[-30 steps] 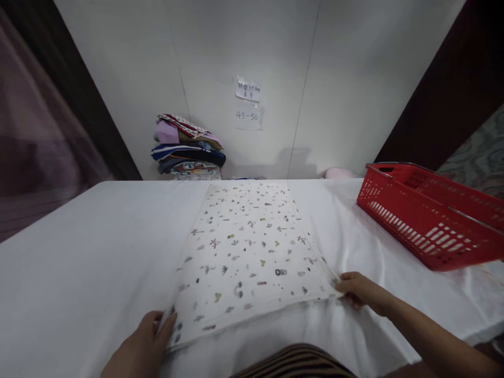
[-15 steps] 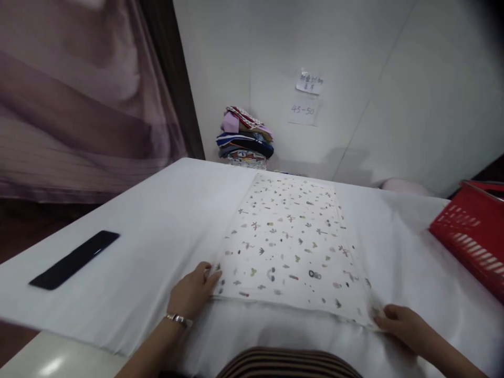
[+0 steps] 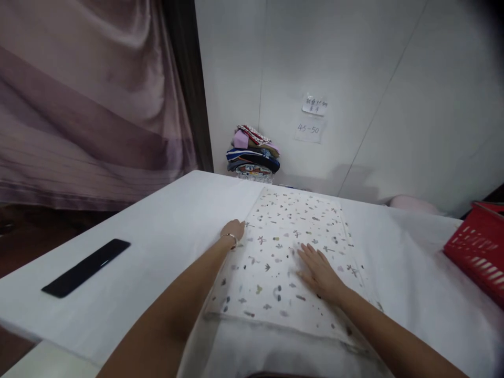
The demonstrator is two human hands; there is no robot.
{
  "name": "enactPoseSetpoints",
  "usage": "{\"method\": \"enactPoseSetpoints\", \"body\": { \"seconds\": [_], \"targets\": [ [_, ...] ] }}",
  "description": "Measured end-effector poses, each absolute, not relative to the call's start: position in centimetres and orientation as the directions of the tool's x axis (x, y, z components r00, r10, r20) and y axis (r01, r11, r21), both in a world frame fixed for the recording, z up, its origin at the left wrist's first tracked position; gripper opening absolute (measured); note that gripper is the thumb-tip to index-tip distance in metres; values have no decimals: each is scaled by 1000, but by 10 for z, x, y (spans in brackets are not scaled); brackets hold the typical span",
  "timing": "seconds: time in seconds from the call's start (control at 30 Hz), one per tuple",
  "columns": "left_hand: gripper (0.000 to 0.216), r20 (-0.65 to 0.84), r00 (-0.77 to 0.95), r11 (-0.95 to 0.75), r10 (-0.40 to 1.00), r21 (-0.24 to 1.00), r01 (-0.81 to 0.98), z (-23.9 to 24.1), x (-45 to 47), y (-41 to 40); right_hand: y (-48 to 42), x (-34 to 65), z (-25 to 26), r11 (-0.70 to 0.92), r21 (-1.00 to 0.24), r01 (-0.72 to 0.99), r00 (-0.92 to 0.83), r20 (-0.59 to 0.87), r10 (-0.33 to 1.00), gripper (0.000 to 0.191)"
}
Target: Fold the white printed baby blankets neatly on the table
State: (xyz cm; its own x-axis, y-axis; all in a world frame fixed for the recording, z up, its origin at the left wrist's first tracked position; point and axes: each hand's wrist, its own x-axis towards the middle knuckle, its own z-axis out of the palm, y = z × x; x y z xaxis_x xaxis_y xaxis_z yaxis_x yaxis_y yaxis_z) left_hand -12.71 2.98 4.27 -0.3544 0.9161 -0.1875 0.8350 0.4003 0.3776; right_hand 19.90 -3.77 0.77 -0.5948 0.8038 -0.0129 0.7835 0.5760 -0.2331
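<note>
A folded white cloth with small printed motifs (image 3: 299, 220) lies flat on the white-covered table (image 3: 165, 231). My left hand (image 3: 233, 231), with a bracelet at the wrist, reaches out to the cloth's left edge about halfway up, fingers curled at that edge. My right hand (image 3: 318, 269) rests flat and palm down on the middle of the cloth, fingers spread and pointing away from me.
A black phone (image 3: 85, 267) lies near the table's left edge. A red plastic basket (image 3: 477, 251) stands at the right. A stack of folded clothes (image 3: 252, 155) sits against the back wall below two paper notes (image 3: 311, 118). A curtain hangs at the left.
Both hands left the cloth's near corners. My left hand moved forward along the left edge; my right hand moved onto the cloth's middle and lies flat. The view has turned left.
</note>
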Motion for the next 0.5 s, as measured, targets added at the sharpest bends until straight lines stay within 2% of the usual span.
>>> {"method": "enactPoseSetpoints", "body": {
  "seconds": [0.1,0.3,0.5],
  "targets": [
    [41,-200,-391,439,898,402,803,40,-119,60,-26,192,-6,548,-231,804,-575,-67,815,67],
    [42,-245,-444,507,862,432,746,37,-110,104,-30,195,-13,535,-296,791,-575,-63,816,64],
    [35,-131,-445,457,886,411,789,24,-114,118,-30,196,-17,545,-313,777,-579,-18,815,62]
  ]
}}
